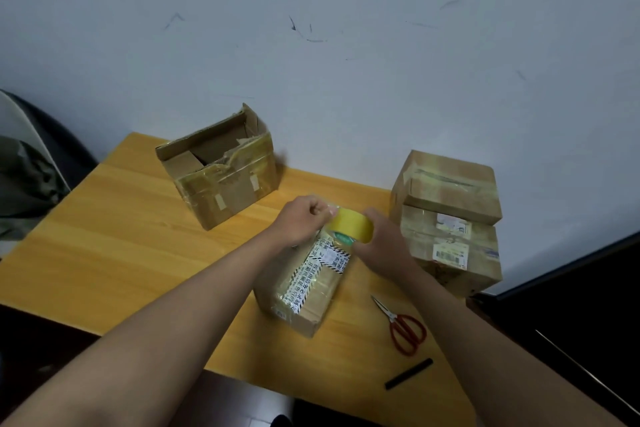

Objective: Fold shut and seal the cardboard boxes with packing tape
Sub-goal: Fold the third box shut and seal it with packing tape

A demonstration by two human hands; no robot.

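1. Head view: the small box (304,288) lies mid-surface (121,253), closed, directly under both hands so tape can run along its top.
2. The right hand (384,243) grips the tape roll (350,225) at the box's far end; the left hand (304,222) pinches what looks like the free tape end, probably to pull out a strip.
3. Scissors (403,324) lie just right, handy for cutting.
4. The open box (218,166) waits far left; two stacked boxes (450,218) sit right, seemingly sealed.
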